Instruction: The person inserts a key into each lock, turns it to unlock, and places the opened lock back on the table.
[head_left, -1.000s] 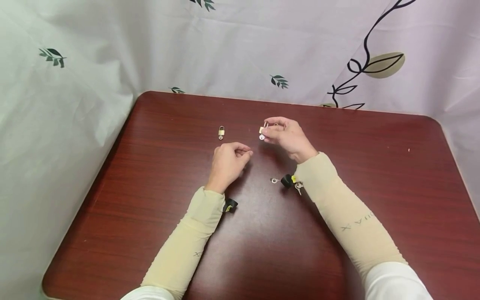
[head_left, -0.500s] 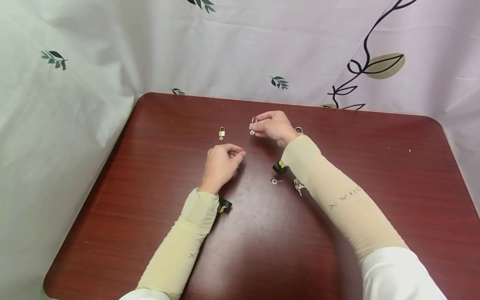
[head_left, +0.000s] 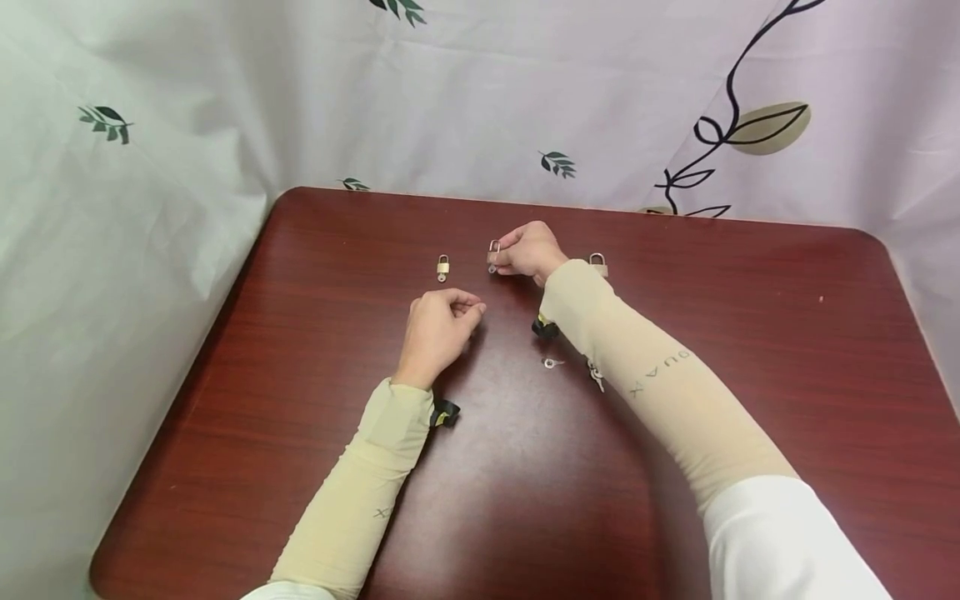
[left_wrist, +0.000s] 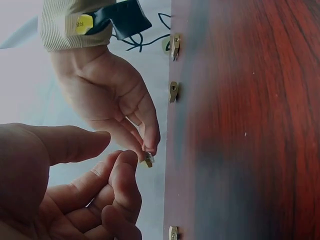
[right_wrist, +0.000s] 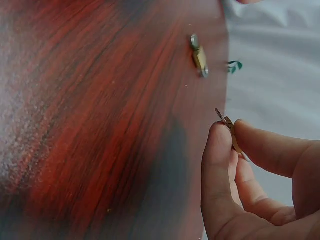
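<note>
My right hand (head_left: 534, 252) pinches a small brass padlock (head_left: 493, 257) between thumb and fingertips, shackle up, above the far part of the table. A key sits in its bottom. My left hand (head_left: 442, 329) hovers nearer the front, fingers loosely curled; the left wrist view shows a gap between thumb and fingers with nothing in it. To the left of the held padlock, another brass padlock (head_left: 443, 267) with a key in it lies on the table. A larger padlock (head_left: 597, 265) lies beyond the right sleeve, which covers part of it.
A single key (head_left: 551, 363) lies on the dark red table (head_left: 525, 500), and a bunch of keys (head_left: 595, 377) lies beside the right forearm. Two padlocks show past the right hand in the left wrist view, the nearer one (left_wrist: 173, 91) upright. A patterned curtain (head_left: 465, 108) hangs behind.
My right hand has carried the padlock leftward, closer to the padlock on the left, uncovering the larger padlock at right. My left hand has drawn slightly left.
</note>
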